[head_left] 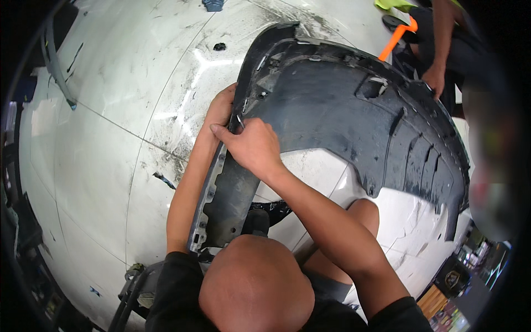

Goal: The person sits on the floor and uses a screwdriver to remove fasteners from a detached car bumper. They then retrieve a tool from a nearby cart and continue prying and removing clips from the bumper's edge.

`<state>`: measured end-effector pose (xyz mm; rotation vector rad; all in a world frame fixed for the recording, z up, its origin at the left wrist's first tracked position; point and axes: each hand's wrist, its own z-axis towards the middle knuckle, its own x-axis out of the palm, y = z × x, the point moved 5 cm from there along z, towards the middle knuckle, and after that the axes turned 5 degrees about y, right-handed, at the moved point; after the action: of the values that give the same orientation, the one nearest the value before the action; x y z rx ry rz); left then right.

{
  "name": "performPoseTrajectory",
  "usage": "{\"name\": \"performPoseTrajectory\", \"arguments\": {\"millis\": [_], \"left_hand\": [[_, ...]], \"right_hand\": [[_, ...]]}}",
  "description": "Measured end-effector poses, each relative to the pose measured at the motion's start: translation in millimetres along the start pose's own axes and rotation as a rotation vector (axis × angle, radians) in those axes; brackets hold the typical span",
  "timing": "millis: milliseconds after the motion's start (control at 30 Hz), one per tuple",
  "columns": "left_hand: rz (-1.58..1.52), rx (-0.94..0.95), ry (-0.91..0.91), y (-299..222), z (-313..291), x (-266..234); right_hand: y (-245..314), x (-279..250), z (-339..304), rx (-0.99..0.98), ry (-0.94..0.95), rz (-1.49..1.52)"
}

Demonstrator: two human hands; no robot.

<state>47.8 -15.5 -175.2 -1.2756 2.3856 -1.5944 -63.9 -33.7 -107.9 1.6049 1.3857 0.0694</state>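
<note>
A large dark car bumper cover curves across the view with its hollow inner side up, a narrow side arm reaching down toward me. My left hand grips the outer left edge of this cover near its corner; its fingertips are hidden behind the edge. Just right of it, my right hand is closed at the inner side of the same edge, thumb pointing left across the rim. A small shiny piece shows by its knuckles, but what its fingers hold cannot be made out.
At the upper right, a co-worker's hand touches the cover's far edge beside an orange bent bar. My bent knee is close below. Dark scraps and dirt lie on the white tiled floor. A grey strip lies far left.
</note>
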Motion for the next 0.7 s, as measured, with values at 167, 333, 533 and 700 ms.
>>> {"name": "performPoseTrajectory", "arguments": {"millis": [167, 333, 533, 700], "left_hand": [[0.123, 0.094, 0.03, 5.8, 4.4, -3.7], [0.114, 0.017, 0.018, -8.2, 4.6, 3.4], [0.317, 0.226, 0.02, -13.4, 9.4, -0.7], [-0.002, -0.012, 0.158, -22.3, -12.5, 30.8]], "right_hand": [[-16.8, 28.2, -11.9, -0.025, -0.08, 0.29], [-21.8, 37.1, -16.0, -0.083, 0.008, 0.669], [-18.4, 40.9, -17.4, -0.004, 0.049, 0.741], [-28.6, 34.1, -22.3, -0.036, -0.033, 0.454]]}}
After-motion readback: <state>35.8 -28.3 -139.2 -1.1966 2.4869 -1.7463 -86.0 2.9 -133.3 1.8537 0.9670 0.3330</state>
